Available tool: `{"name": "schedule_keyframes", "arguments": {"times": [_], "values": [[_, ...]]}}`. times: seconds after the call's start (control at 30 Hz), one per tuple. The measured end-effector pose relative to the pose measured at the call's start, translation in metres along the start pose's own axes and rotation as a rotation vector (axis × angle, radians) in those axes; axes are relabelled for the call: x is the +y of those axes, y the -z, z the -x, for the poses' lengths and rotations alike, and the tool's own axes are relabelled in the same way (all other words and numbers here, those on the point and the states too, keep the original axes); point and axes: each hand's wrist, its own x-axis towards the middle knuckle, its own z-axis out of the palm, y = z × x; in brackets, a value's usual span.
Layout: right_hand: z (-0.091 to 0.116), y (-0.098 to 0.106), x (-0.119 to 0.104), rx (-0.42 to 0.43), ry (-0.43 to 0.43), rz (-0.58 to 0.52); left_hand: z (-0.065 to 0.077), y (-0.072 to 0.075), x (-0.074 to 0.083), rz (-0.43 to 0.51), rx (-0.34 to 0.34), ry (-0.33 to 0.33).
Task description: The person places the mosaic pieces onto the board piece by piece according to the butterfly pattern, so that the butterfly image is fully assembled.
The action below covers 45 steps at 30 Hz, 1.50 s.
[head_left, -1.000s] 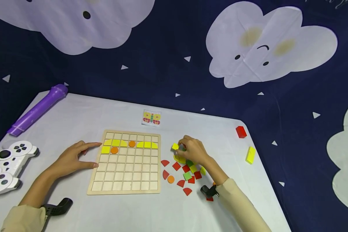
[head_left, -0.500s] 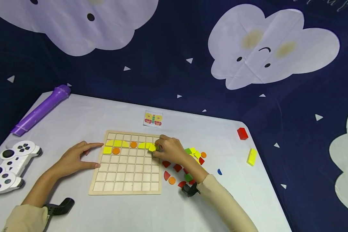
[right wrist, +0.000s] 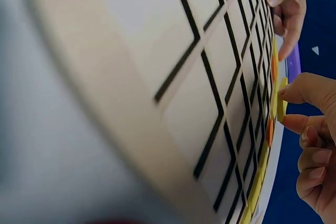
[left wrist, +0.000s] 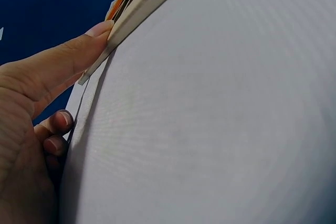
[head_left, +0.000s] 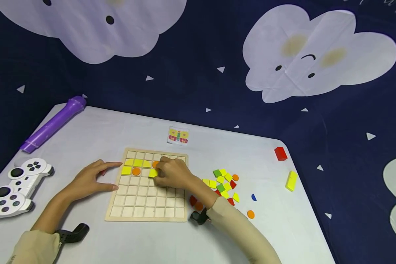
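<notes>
A wooden grid board [head_left: 146,220] lies on the white table, with yellow pieces [head_left: 138,162] and an orange disc [head_left: 136,171] in its upper cells. My left hand [head_left: 89,179] touches the board's left edge with straight index finger and thumb; in the left wrist view the thumb [left wrist: 73,59] presses the rim. Over the board's second row of pieces, my right hand [head_left: 176,172] pinches a yellow square tile [head_left: 153,173] between thumb and index finger. The right wrist view shows that tile [right wrist: 282,100] held on edge close over the board. My right hand covers the cells beneath it.
Loose coloured pieces [head_left: 221,179] lie right of the board, some behind my right forearm. A butterfly picture card [head_left: 178,136] lies beyond it. Left are a white game controller [head_left: 18,185] and a purple microphone [head_left: 54,124]; far right, red [head_left: 280,154] and yellow blocks [head_left: 292,181].
My right hand has carried the yellow square tile from the loose pieces leftward over the board, past its right columns to near the middle. My left hand has stayed at the board's edge.
</notes>
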Motion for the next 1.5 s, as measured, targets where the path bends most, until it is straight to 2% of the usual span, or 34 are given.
{"name": "schedule_keyframes", "arguments": {"times": [0.43,0.73,0.83,1.0,1.13,1.3,1.5], "values": [[-0.011,-0.007,-0.008,-0.016,-0.024,0.032,-0.004,-0.001,0.0,-0.012,0.004,-0.018],[-0.014,-0.009,-0.018,-0.003,-0.065,-0.022,-0.005,0.001,0.004,-0.003,0.012,-0.024],[-0.016,-0.008,-0.021,-0.001,-0.077,-0.01,-0.006,0.0,0.004,-0.003,0.019,-0.038],[-0.017,-0.005,-0.023,-0.038,-0.111,0.008,-0.005,-0.001,0.003,-0.002,0.024,-0.03],[-0.011,-0.001,-0.024,-0.042,-0.134,0.031,-0.003,-0.001,0.002,0.0,0.011,-0.015],[0.006,0.006,-0.019,0.047,-0.146,0.01,-0.001,-0.001,0.001,-0.002,0.017,-0.019],[0.036,0.013,0.007,0.083,-0.178,-0.047,-0.001,-0.001,-0.002,-0.004,0.016,-0.009]]}}
